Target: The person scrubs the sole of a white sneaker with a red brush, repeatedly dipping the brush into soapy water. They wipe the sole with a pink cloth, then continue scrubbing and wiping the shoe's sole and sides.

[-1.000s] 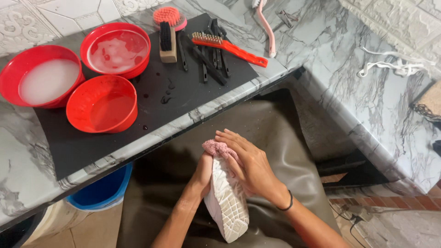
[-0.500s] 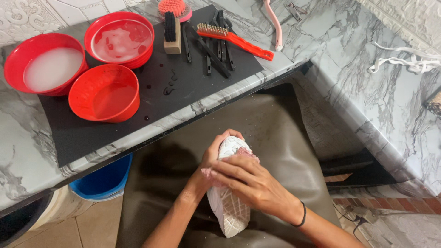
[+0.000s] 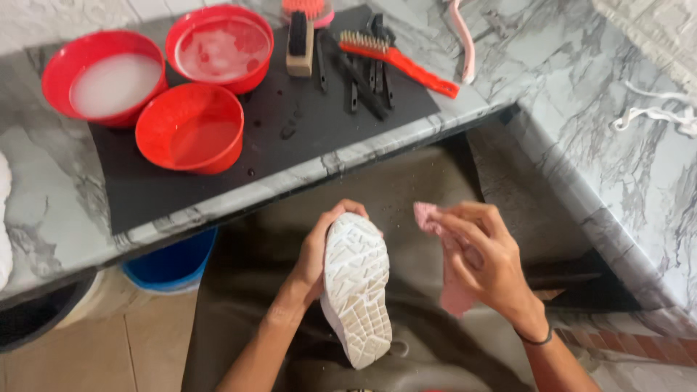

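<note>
Two hands: both at work low in the head view, over a grey-brown apron (image 3: 428, 181).
Left hand (image 3: 319, 254): fingers wrapped round the toe end of a white shoe (image 3: 356, 287), gripping it.
Shoe: sole up and facing the camera, toe away, heel toward the body, held above the lap in front of the surface edge.
Right hand (image 3: 486, 258): fingers pinched on a pink cloth (image 3: 450, 283), just beside the shoe, apart from it.
Cloth: hanging down from the grip, crumpled at the top.
Surface (image 3: 595, 131): grey-veined marble, carrying a black mat (image 3: 305, 138).
Mat, left part: three red bowls (image 3: 189, 127), two with cloudy liquid, one with clearer liquid.
Mat, right part: wooden brush (image 3: 299, 47), orange-handled wire brush (image 3: 399, 62), several dark tools.
Under the surface: blue bucket (image 3: 170, 265).
Right wrist: thin dark band.
</note>
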